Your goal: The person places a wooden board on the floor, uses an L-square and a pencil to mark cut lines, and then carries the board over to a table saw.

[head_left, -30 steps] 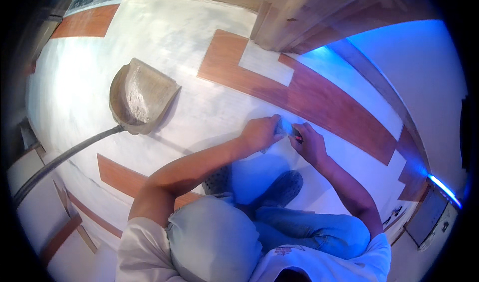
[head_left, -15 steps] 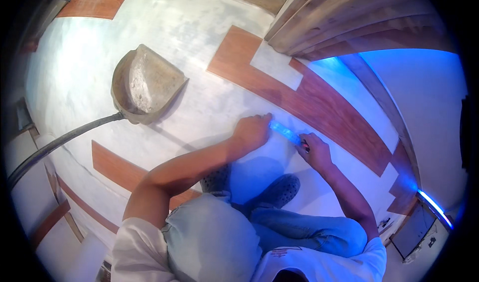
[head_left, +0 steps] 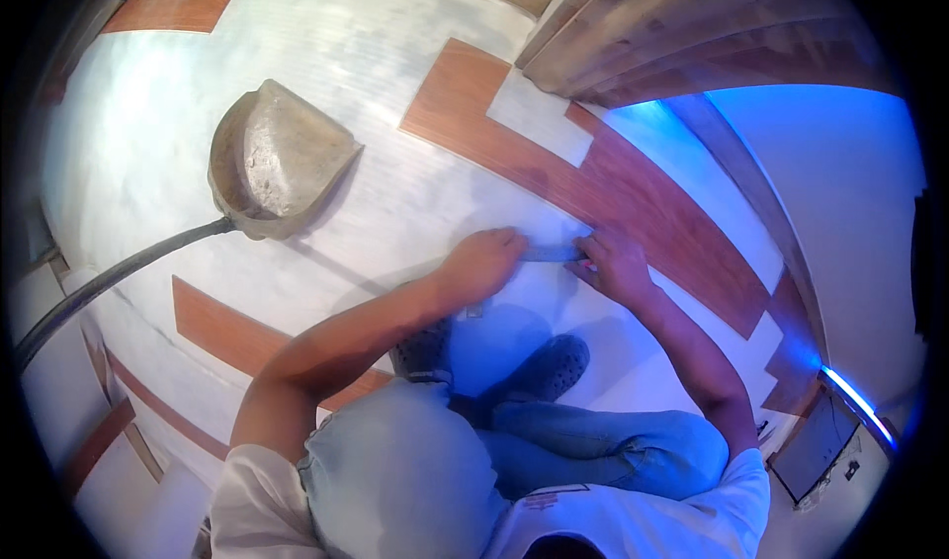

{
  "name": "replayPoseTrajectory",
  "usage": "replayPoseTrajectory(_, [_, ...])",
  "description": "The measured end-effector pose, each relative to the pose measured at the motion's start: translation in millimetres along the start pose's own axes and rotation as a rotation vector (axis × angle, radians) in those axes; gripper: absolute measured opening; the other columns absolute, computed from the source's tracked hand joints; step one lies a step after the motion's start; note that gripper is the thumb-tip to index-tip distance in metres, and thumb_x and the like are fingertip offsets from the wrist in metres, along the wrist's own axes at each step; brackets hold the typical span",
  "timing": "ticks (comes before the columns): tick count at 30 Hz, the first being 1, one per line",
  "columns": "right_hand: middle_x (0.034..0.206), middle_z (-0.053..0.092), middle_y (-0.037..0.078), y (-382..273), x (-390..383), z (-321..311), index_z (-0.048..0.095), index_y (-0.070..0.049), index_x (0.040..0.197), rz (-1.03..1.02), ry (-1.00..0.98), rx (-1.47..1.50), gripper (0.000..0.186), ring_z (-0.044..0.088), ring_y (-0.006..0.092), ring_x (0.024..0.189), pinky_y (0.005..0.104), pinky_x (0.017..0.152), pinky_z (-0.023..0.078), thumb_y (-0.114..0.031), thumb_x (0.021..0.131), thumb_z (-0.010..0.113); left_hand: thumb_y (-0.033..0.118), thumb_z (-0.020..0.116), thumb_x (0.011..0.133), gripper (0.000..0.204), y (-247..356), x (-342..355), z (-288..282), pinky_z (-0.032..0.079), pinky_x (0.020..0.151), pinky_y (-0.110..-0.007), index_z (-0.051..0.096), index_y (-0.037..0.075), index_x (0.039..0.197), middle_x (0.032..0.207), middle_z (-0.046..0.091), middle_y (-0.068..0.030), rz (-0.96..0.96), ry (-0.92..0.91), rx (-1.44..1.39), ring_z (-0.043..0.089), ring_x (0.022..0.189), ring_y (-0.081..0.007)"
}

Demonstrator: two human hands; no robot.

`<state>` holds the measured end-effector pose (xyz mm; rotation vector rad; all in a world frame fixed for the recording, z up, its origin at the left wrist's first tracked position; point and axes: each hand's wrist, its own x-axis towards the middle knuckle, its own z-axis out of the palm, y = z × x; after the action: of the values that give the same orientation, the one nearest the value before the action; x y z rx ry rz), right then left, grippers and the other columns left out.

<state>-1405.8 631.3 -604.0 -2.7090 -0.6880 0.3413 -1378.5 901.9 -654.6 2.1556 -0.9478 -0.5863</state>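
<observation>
A short narrow strip (head_left: 552,254), greyish blue, is stretched between my two hands just over the pale floor; its exact kind is unclear. My left hand (head_left: 482,264) is closed on its left end, fingertips pinching. At the other end, my right hand (head_left: 617,268) pinches the strip between thumb and fingers. Just beyond both hands runs a reddish-brown wood-look plank (head_left: 534,164), laid flat with others in a stepped pattern. A small greyish piece (head_left: 474,311) lies on the floor near my shoe, below the left hand.
A dusty long-handled dustpan (head_left: 287,169) lies to the left. Another brown plank (head_left: 222,324) is near my left forearm, partly hidden by it. A wooden structure (head_left: 712,40) stands at the upper right. Blue light comes from a glowing tube (head_left: 860,406) at the right.
The strip has turned from a bright blue, slanting look to a darker, nearly level one. My right hand has risen slightly. The red and black item seen by it earlier is hidden.
</observation>
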Motion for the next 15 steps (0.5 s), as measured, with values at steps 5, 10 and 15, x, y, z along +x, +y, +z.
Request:
replayPoseTrajectory(5, [0.102, 0.067, 0.009, 17, -1, -2, 0.068, -0.009, 0.105, 0.235, 0.185, -0.002, 0.028, 0.065, 0.0284, 0.099, 0.0420, 0.079, 0.054, -0.027, 0.084, 0.075, 0.013, 0.063, 0.089, 0.031, -5, -25, -5, 0.052, 0.079, -0.048, 0.057, 0.002, 0.117, 0.099, 0.059, -0.0192, -0.165, 0.082, -0.037, 0.062, 0.090, -0.0395])
replayPoseTrajectory(10, [0.107, 0.069, 0.009, 48, -18, 4, 0.068, -0.009, 0.106, 0.489, 0.281, -0.010, 0.020, 0.065, 0.0305, 0.100, 0.0424, 0.082, 0.053, -0.022, 0.091, 0.066, 0.014, 0.060, 0.092, 0.030, -29, -46, -14, 0.051, 0.080, -0.048, 0.056, 0.002, 0.120, 0.104, 0.059, -0.0226, -0.428, 0.429, -0.131, 0.061, 0.094, -0.0429])
replayPoseTrajectory(15, [0.101, 0.069, 0.011, 90, -47, 31, 0.066, -0.008, 0.101, 0.572, 0.214, -0.099, 0.015, 0.065, 0.0329, 0.097, 0.0436, 0.081, 0.053, -0.019, 0.092, 0.063, 0.013, 0.060, 0.093, 0.031, -58, -4, -49, 0.050, 0.080, -0.050, 0.054, 0.002, 0.121, 0.106, 0.058, -0.0233, -0.496, 0.648, -0.067, 0.060, 0.095, -0.0442])
